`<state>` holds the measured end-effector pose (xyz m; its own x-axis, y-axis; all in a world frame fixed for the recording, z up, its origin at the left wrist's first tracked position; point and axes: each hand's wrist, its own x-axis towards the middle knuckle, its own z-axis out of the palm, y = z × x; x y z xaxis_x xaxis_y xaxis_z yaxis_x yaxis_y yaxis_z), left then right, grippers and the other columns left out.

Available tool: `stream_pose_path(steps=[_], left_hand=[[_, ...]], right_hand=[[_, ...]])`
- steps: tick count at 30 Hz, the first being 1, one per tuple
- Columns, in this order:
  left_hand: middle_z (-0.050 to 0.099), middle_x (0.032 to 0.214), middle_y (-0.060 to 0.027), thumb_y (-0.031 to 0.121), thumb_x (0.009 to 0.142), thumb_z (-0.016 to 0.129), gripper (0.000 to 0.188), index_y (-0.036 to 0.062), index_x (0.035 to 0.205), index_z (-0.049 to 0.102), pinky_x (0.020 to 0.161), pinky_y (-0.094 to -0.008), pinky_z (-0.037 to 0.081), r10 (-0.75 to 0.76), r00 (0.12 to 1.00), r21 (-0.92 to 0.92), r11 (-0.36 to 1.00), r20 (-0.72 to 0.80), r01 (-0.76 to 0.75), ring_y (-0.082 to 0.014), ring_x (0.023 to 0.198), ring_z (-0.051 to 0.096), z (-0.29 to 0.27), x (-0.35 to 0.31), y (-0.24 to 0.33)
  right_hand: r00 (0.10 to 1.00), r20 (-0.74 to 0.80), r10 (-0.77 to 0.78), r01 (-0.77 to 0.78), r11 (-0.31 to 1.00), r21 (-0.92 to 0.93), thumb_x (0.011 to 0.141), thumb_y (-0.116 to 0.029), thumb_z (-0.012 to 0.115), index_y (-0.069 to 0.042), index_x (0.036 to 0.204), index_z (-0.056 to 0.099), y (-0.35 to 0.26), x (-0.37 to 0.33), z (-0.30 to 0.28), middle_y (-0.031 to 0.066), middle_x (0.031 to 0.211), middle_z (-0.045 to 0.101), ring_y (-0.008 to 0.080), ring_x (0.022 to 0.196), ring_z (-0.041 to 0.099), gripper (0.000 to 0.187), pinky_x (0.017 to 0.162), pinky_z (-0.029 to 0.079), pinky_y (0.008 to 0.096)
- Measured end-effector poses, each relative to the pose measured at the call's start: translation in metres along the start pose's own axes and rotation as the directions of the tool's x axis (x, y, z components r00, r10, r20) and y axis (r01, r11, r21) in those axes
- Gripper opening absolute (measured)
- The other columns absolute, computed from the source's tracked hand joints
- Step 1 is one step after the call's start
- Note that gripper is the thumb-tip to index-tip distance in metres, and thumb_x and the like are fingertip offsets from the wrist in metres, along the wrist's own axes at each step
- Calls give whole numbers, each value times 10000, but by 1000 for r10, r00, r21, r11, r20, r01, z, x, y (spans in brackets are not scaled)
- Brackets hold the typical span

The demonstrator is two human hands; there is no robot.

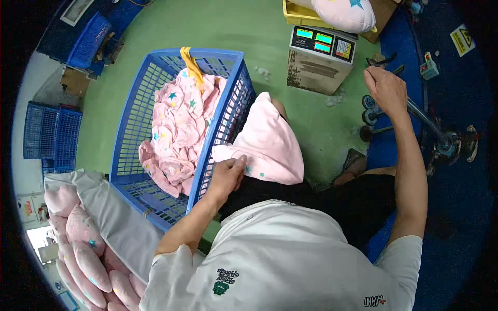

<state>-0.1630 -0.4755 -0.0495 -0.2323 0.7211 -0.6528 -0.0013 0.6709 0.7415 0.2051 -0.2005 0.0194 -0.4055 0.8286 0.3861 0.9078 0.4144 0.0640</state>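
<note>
A pink star-printed fabric cover (272, 142) lies over my lap, slack and pointed at its far end. My left hand (226, 179) pinches its near left edge, thumb on top. Out to the right, my right hand (386, 90) is closed in a fist, beside a dark lever-like piece (383, 61). Whether the fist grips that piece or something smaller is hidden by the fingers. Left of my lap, a blue plastic basket (236, 98) holds a heap of similar pink covers (181, 124), with a yellow strap (192, 65) tied on its far rim.
A weighing scale (319, 57) stands ahead with a yellow tray (301, 15) and a stuffed pink pillow (345, 14) on top. Metal machine parts (430, 122) are at the right. Stuffed pink pillows (85, 233) fill a grey-white bag (114, 207) at lower left. Blue crates (52, 132) stand farther left.
</note>
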Motion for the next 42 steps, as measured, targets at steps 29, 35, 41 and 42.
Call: stream_pose_path(steps=[29,35,41,42], left_hand=[[607,784,-22,28,962,640,76,25,886,629,611,-205,478,589,657,-198,796,471,-572,-91,648,542,213,154,195],[618,813,-25,12,969,623,50,29,923,630,601,-192,477,515,693,-137,840,504,-524,-88,660,548,244,166,219],[620,770,-26,10,954,602,69,16,907,653,554,-192,426,542,636,-182,820,549,-542,-80,615,522,250,162,226],[618,758,-25,14,951,602,74,13,899,654,550,-199,423,550,636,-163,811,541,-562,-84,610,519,249,163,226]], right_hand=[[976,184,-119,70,965,253,940,-223,572,-90,1005,723,25,-1,-17,45,998,727,293,828,681,211,711,522,409],[989,110,-99,74,974,215,923,-200,589,-74,964,671,32,-4,-10,92,894,666,308,782,657,156,696,514,409],[995,55,-81,75,992,101,912,-188,600,-81,943,654,25,-12,-8,96,856,638,301,753,639,123,692,509,388],[997,18,-75,73,992,99,910,-185,603,-83,945,653,23,-13,-8,94,858,640,298,752,640,119,692,507,386]])
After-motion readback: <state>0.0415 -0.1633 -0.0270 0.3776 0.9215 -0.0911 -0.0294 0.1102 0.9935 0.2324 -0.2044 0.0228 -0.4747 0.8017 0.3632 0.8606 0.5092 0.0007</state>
